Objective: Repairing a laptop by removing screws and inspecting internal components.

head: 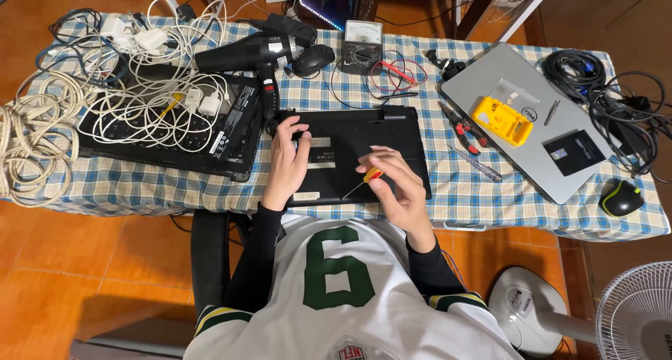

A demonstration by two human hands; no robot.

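A black laptop (378,139) lies upside down on the checked tablecloth in front of me. My left hand (287,163) rests on its left part, fingers pressing on the underside near a pale label. My right hand (395,185) holds a small screwdriver (365,179) with a yellow and red handle. Its thin shaft points down-left toward the laptop's near edge.
A second black laptop (231,146) under tangled white cables (150,97) lies left. A black hair dryer (259,52), mouse (313,59) and multimeter (362,46) sit behind. A silver laptop (490,87) with a yellow tool case (500,121), pliers (460,129) and another mouse (620,199) are right. A fan (633,318) stands on the floor.
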